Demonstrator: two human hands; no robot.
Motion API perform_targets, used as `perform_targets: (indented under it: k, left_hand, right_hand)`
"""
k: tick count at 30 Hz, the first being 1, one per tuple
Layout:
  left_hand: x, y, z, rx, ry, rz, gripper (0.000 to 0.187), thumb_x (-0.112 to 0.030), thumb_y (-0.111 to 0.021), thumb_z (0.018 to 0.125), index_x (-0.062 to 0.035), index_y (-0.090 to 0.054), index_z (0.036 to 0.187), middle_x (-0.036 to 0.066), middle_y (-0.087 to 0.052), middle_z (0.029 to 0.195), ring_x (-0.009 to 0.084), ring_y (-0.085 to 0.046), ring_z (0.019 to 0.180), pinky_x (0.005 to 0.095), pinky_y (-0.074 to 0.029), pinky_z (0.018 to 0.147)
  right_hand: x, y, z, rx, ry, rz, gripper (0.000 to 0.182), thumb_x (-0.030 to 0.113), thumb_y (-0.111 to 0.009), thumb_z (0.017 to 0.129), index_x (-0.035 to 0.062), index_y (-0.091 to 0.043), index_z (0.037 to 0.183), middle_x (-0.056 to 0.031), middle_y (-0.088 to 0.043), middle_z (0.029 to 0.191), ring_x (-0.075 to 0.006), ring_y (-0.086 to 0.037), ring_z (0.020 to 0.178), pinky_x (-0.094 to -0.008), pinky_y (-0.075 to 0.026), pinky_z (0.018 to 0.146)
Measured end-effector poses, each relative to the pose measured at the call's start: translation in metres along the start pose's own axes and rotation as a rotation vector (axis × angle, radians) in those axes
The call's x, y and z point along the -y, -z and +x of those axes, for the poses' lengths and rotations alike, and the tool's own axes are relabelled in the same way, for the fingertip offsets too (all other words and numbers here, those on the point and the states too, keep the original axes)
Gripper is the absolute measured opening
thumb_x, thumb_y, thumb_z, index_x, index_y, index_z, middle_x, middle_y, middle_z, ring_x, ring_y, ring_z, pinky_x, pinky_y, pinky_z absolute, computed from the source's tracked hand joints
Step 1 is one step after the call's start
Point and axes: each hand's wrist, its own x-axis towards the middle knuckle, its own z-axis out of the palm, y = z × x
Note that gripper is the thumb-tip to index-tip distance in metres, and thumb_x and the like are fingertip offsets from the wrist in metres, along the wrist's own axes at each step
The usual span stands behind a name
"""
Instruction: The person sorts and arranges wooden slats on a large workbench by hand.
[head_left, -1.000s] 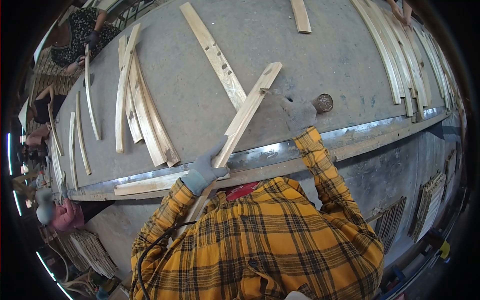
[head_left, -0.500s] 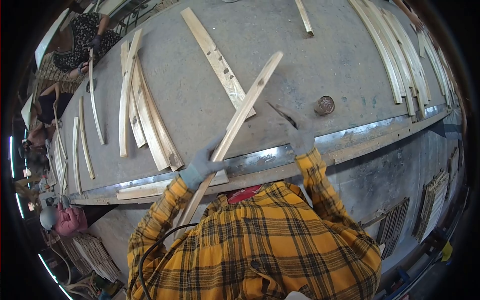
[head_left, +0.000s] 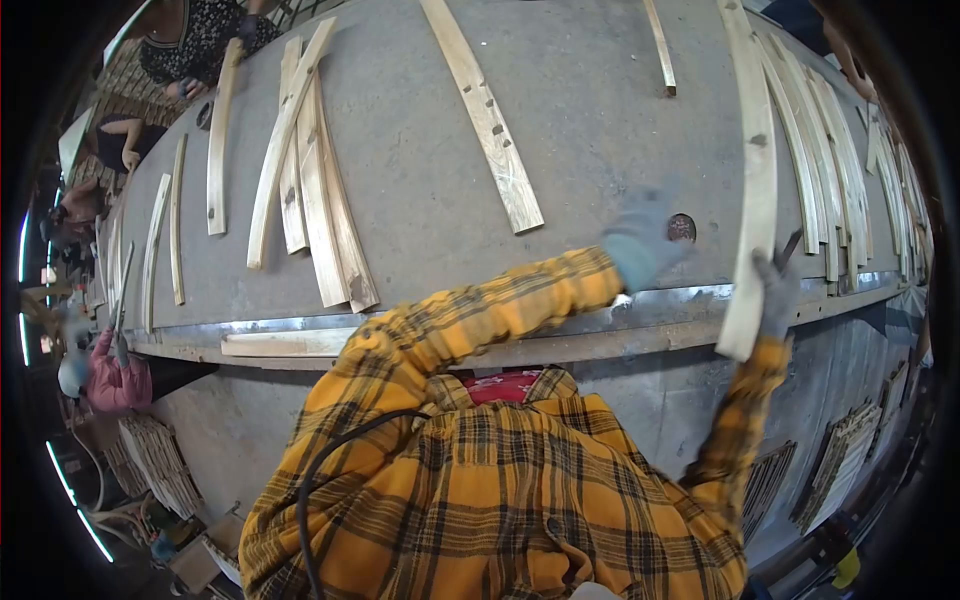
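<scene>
My right hand [head_left: 776, 293], in a grey glove, is closed on a long pale wooden strip [head_left: 757, 190] near its lower end. A thin dark tool [head_left: 792, 243] juts up from the same hand; its kind does not show. The strip reaches over the table edge towards me. My left hand [head_left: 643, 245], gloved and smeared by motion, is over the table with its fingers apart, holding nothing. Beside its fingers stands a small round tin [head_left: 681, 228] with dark contents. To the left lies a wooden strip with dark patches [head_left: 490, 120].
Several strips lie crossed [head_left: 315, 190] on the grey table [head_left: 400, 160] at left, and a row of strips [head_left: 820, 160] lies at right. A metal band [head_left: 450, 315] runs along the near edge. Co-workers stand at the far left; another person's arm shows at upper right.
The wooden strip went from my left hand to my right and swung to the right side. My left hand let go and reached right towards the tin. The view shifted too.
</scene>
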Motion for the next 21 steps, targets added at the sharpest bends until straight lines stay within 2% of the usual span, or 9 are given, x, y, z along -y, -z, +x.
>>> perform_targets:
  k: [1, 3, 4, 6, 9, 11, 15, 18, 21]
  left_hand:
    - [0.021, 0.003, -0.002, 0.023, 0.121, 0.086, 0.091, -0.050, -0.065, 0.072, -0.0091, -0.019, 0.140, 0.024, -0.046, 0.119, 0.0377, -0.051, 0.104, 0.0438, -0.044, 0.087]
    - [0.049, 0.045, -0.020, 0.066, 0.275, 0.233, 0.091, -0.050, -0.065, 0.072, -0.0087, -0.020, 0.140, 0.022, -0.048, 0.113, 0.0337, -0.051, 0.103, 0.0408, -0.046, 0.082]
    - [0.068, 0.049, -0.027, -0.002, 0.374, 0.397, 0.094, -0.052, -0.066, 0.071, -0.0083, -0.019, 0.140, 0.020, -0.048, 0.109, 0.0315, -0.052, 0.101, 0.0390, -0.047, 0.080]
    - [0.096, 0.061, -0.027, -0.098, 0.473, 0.563, 0.097, -0.053, -0.066, 0.070, -0.0078, -0.018, 0.140, 0.018, -0.048, 0.106, 0.0293, -0.053, 0.098, 0.0372, -0.047, 0.078]
    - [0.108, 0.071, -0.031, -0.171, 0.623, 0.596, 0.106, -0.056, -0.068, 0.067, -0.0077, -0.010, 0.142, 0.015, -0.047, 0.106, 0.0265, -0.054, 0.096, 0.0349, -0.048, 0.075]
    - [0.105, 0.066, -0.023, -0.099, 0.679, 0.483, 0.114, -0.056, -0.069, 0.065, -0.0083, 0.000, 0.142, 0.015, -0.045, 0.111, 0.0264, -0.053, 0.097, 0.0364, -0.048, 0.075]
    - [0.117, 0.063, -0.017, -0.070, 0.748, 0.483, 0.113, -0.051, -0.070, 0.067, -0.0093, 0.004, 0.142, 0.016, -0.043, 0.114, 0.0277, -0.051, 0.103, 0.0364, -0.049, 0.077]
    - [0.124, 0.086, -0.032, -0.056, 0.804, 0.394, 0.112, -0.039, -0.072, 0.067, -0.0098, 0.006, 0.142, 0.019, -0.041, 0.120, 0.0300, -0.049, 0.109, 0.0367, -0.049, 0.083]
    - [0.148, 0.108, -0.055, -0.107, 0.833, 0.412, 0.112, -0.035, -0.073, 0.066, -0.0097, 0.006, 0.142, 0.019, -0.042, 0.119, 0.0320, -0.048, 0.110, 0.0379, -0.049, 0.083]
  right_hand:
    - [-0.027, 0.025, 0.035, 0.108, -0.033, -0.007, 0.067, 0.038, -0.065, 0.078, -0.0010, -0.043, 0.128, -0.0184, -0.062, 0.099, -0.0209, -0.059, 0.088, -0.0284, -0.047, 0.078]
    - [-0.038, 0.046, 0.088, 0.056, -0.020, -0.335, 0.068, 0.043, -0.070, 0.074, 0.0004, -0.050, 0.123, -0.0161, -0.060, 0.106, -0.0226, -0.058, 0.091, -0.0326, -0.045, 0.084]
    - [-0.039, 0.047, 0.101, 0.067, -0.015, -0.336, 0.068, 0.043, -0.070, 0.074, 0.0004, -0.050, 0.123, -0.0161, -0.060, 0.106, -0.0226, -0.058, 0.091, -0.0326, -0.045, 0.084]
    - [-0.034, 0.039, 0.126, -0.120, 0.060, -0.441, 0.067, 0.048, -0.072, 0.070, 0.0058, -0.055, 0.119, -0.0144, -0.059, 0.113, -0.0251, -0.058, 0.098, -0.0350, -0.045, 0.086]
    - [0.018, -0.030, 0.073, 0.104, 0.058, -0.667, 0.071, 0.048, -0.072, 0.069, 0.0116, -0.050, 0.125, -0.0149, -0.059, 0.114, -0.0283, -0.057, 0.104, -0.0375, -0.045, 0.089]
    - [0.016, -0.069, 0.041, 0.264, 0.144, -1.059, 0.080, 0.048, -0.073, 0.067, 0.0186, -0.040, 0.133, -0.0160, -0.058, 0.116, -0.0324, -0.055, 0.107, -0.0396, -0.045, 0.090]
    - [0.020, -0.108, 0.013, 0.440, -0.011, -1.019, 0.088, 0.045, -0.075, 0.065, 0.0200, -0.032, 0.137, -0.0172, -0.059, 0.112, -0.0345, -0.056, 0.105, -0.0421, -0.045, 0.089]
    - [-0.019, -0.114, 0.026, 0.363, 0.158, -0.970, 0.077, 0.040, -0.075, 0.066, 0.0182, -0.041, 0.131, -0.0145, -0.062, 0.107, -0.0300, -0.059, 0.101, -0.0395, -0.047, 0.086]
    - [-0.015, -0.131, 0.029, 0.334, 0.144, -0.943, 0.064, 0.035, -0.074, 0.068, 0.0155, -0.048, 0.123, -0.0093, -0.065, 0.102, -0.0236, -0.062, 0.095, -0.0358, -0.049, 0.083]
